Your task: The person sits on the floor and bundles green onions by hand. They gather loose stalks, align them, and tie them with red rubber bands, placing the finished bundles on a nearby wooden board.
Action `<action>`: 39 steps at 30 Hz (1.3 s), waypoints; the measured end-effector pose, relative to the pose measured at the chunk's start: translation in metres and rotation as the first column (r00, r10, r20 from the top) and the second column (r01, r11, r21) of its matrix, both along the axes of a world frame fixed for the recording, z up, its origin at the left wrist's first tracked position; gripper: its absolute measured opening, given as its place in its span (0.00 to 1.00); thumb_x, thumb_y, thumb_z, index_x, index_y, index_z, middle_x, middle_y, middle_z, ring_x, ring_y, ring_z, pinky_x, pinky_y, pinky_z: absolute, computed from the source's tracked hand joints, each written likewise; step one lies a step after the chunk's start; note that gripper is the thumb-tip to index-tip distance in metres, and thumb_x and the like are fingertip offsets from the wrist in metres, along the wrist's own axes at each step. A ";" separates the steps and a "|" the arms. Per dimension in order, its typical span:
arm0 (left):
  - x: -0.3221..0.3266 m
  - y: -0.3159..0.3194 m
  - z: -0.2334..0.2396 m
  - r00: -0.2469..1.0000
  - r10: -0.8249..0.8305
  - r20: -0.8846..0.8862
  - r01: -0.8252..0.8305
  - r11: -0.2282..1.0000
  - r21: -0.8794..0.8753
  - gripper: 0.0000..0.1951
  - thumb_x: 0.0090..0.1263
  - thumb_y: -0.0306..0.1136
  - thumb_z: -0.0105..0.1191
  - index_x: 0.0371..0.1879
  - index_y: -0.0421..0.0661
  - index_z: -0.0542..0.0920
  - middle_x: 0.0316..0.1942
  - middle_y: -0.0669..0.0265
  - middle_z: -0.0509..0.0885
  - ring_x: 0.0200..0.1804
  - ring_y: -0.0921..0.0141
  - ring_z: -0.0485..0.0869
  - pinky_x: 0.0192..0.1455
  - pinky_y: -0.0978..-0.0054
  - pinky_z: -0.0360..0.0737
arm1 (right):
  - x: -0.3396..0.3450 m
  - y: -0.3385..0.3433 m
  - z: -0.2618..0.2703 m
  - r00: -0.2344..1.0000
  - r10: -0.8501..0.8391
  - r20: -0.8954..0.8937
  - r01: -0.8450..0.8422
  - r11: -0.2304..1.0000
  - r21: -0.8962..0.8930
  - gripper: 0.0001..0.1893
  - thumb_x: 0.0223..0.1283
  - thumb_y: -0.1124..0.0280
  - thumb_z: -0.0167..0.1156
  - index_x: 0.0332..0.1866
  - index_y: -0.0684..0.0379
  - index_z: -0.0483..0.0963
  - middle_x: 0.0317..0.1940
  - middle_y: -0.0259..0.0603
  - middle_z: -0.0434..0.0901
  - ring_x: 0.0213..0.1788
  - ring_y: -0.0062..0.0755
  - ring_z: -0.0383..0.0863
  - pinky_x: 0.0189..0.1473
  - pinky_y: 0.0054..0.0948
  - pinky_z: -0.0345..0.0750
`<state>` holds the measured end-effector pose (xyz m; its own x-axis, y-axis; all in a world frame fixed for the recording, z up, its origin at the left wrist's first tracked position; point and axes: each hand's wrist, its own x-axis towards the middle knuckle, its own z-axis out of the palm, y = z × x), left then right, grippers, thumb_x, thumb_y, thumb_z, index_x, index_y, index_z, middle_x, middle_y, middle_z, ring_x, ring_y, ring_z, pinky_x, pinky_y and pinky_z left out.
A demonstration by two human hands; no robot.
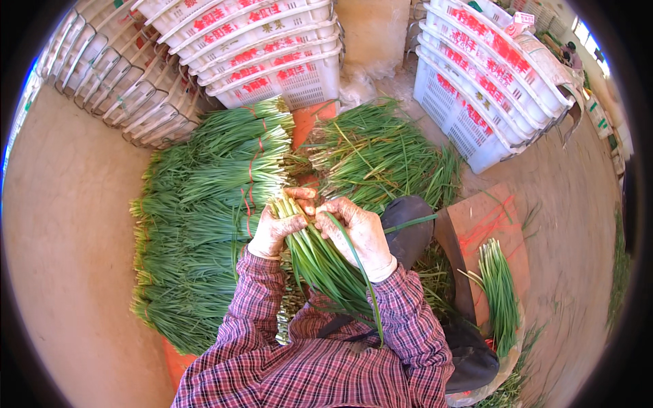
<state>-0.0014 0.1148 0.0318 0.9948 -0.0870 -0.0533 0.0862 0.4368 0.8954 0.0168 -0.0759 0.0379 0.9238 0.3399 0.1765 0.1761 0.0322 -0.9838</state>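
Observation:
My left hand (280,227), in a soiled glove, grips a bunch of green garlic chives (321,270) near its pale cut ends. At the right side of those ends is my right hand (352,224), also gloved, its thumb and fingers pinching a long leaf of the chives. The leaves hang down towards my lap. Left of the hands lie rows of chive bundles (214,219) tied with red bands. Beyond my right hand spreads a loose heap of chives (377,148). A smaller bunch (497,296) rests on a reddish board (487,214) with red ties (484,229) at the right.
Stacks of white plastic crates (285,76) stand beyond the bundles, with more crates (469,112) at the upper right and others (122,76) at the upper left. My dark-covered knee (408,224) is beside my right hand. Another person (572,55) is far off at the upper right.

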 end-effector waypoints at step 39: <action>0.056 0.078 -0.004 0.857 0.511 0.065 -0.491 0.848 -0.200 0.17 0.69 0.28 0.58 0.56 0.41 0.76 0.40 0.64 0.80 0.44 0.69 0.78 0.55 0.69 0.77 | -0.137 -0.256 -0.028 0.886 -0.305 0.348 0.450 0.389 -0.804 0.10 0.63 0.64 0.61 0.46 0.55 0.81 0.35 0.41 0.86 0.37 0.38 0.87 0.39 0.33 0.82</action>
<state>0.0550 0.1925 0.0283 0.9037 0.4271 0.0299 -0.2811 0.5392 0.7939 -0.1205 -0.3323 0.0099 0.9911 0.0038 0.1333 0.0625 -0.8966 -0.4385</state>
